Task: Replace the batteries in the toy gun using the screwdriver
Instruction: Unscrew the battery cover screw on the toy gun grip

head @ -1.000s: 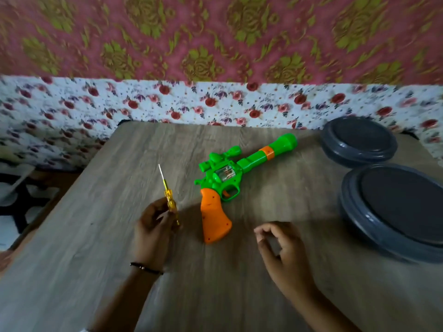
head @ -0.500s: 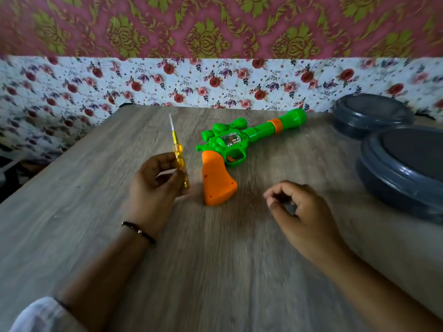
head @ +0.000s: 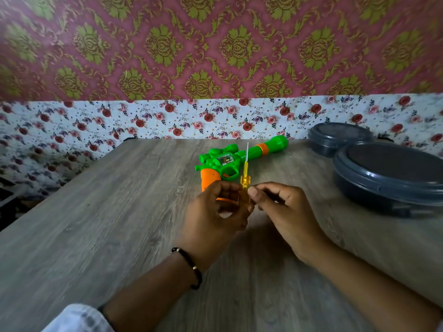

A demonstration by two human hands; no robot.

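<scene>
Patterned wall covering fills the upper half of the frame: a pink sheet with green-gold damask medallions [head: 163, 44] above a white band printed with red roses [head: 167, 121]. Below it one grey wood-grain counter [head: 96, 224] spreads across the lower half. Two round dark grey containers with lids sit at the right edge, the larger [head: 393, 173] nearer, the smaller [head: 340, 137] just behind it against the wall. One toy gun [head: 239, 159], glossy green plastic with an orange grip and an orange ring on its barrel, lies flat on the counter at centre, muzzle toward the upper right, grip partly hidden by the hands. Two forearms come in from the bottom edge and meet at centre. The left hand [head: 215, 212], a black bead bracelet [head: 191, 267] on its wrist and a pale sleeve [head: 76, 319] at the lower left, curls its fingers round the handle of one screwdriver [head: 245, 180], held upright, its thin metal shaft pointing up in front of the gun. The right hand [head: 285, 212] has curled fingers, thumb and forefinger touching the clear yellow handle from the right; whether they pinch it I cannot tell.
</scene>
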